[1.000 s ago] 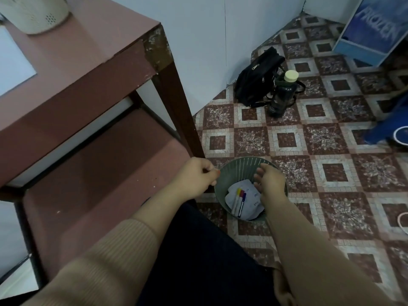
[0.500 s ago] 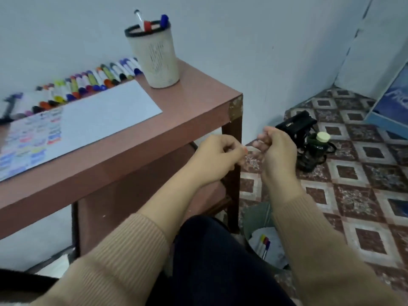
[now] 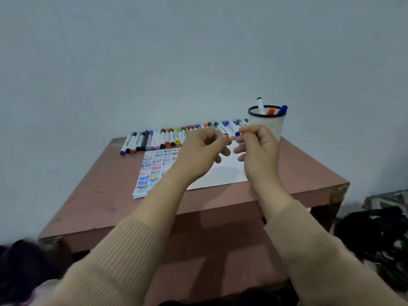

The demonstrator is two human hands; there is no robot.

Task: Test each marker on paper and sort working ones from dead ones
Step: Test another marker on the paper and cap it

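Head view: both hands are raised over a reddish-brown table [image 3: 99, 195], close together with the fingertips nearly meeting. The left hand [image 3: 203, 149] has its fingers curled in, thumb and forefinger tips brought together, and nothing shows between them. The right hand [image 3: 258, 149] is curled the same way, and nothing can be seen in it either. Beyond the hands, a long row of markers [image 3: 172, 135] lies flat on the table along the wall, stretching from far left of the left hand to behind the right one. Below and to the left of the hands lies a sheet of paper [image 3: 220, 175], its left part covered in coloured test scribbles. Just behind the right hand stands a white cup [image 3: 268, 123] holding three markers [image 3: 260, 106] upright. Tan ribbed sleeves [image 3: 123, 250] cover both forearms. Far right of the right hand, low down, is a dark blurred shape [image 3: 375, 235].
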